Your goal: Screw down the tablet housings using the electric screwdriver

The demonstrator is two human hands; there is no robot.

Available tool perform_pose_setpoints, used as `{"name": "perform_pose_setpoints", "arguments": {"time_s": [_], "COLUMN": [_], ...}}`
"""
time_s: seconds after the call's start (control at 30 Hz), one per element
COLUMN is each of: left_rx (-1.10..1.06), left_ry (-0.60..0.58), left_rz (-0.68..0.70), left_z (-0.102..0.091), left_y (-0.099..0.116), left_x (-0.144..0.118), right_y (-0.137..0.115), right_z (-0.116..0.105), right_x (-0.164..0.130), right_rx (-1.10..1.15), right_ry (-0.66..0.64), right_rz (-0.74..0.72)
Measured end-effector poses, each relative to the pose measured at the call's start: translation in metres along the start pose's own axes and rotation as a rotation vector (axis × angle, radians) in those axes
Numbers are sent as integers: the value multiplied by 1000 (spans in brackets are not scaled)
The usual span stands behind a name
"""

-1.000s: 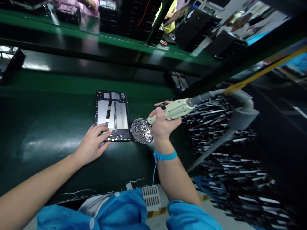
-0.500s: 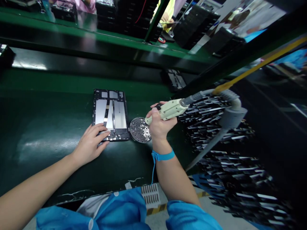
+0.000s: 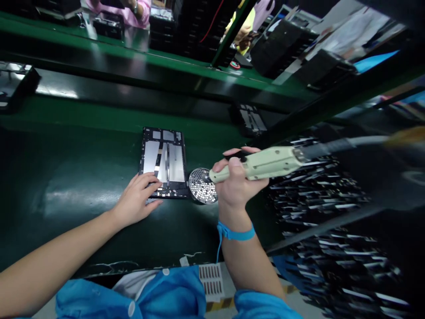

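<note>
An opened tablet [image 3: 152, 155] lies flat on the green work mat, its silver inner plates and ribbon cables showing. My left hand [image 3: 141, 195] rests on its lower left corner, fingers stretched out over the edge. In my right hand [image 3: 234, 181] is a pale green electric screwdriver [image 3: 274, 163], gripped near its front end and held almost level. Its tip meets a round screw tray [image 3: 201, 188] with a grid of holes, several of them filled with shiny screws. The tray sits close against the tablet's right side. A blue wrist strap [image 3: 239, 233] circles my right wrist.
Stacked dark panels [image 3: 305, 190] stand in racks to the right, blurred. Further tablet parts lie at the back [image 3: 252, 120] and at far left [image 3: 15, 84]. Behind a raised green ledge [image 3: 159, 57], co-workers' arms and black stacks [image 3: 282, 46] show.
The view has shifted, so the mat and tablet appear further right. The screwdriver has turned flatter and its tip now shows in the screw tray. My left hand stays on the tablet.
</note>
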State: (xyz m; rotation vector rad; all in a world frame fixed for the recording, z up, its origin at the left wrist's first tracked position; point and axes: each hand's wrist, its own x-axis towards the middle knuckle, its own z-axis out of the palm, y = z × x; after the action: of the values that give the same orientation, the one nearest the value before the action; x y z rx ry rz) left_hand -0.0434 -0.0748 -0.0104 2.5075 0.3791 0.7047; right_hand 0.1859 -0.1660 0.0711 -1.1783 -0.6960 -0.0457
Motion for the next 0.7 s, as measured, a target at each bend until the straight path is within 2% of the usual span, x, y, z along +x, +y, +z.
{"name": "perform_pose_setpoints", "arguments": {"time_s": [0.13,0.27,0.43,0.7], "left_rx": [-35,-64,-76,-72], "left_ry": [17,26,17,13], "left_rz": [-6,1,-16,-34], "left_z": [2,3,1,4], "left_y": [-2,-3,0,-2], "left_x": [0,-1,2,1], "right_y": [-23,-21,-16,-10], "right_z": [30,47,49,46], "right_x": [-36,-66,-74,-77], "right_rx": [129,179,163,90], "right_ry": [-231,-414,-467,-460], "right_rz": [77,147,210,198]}}
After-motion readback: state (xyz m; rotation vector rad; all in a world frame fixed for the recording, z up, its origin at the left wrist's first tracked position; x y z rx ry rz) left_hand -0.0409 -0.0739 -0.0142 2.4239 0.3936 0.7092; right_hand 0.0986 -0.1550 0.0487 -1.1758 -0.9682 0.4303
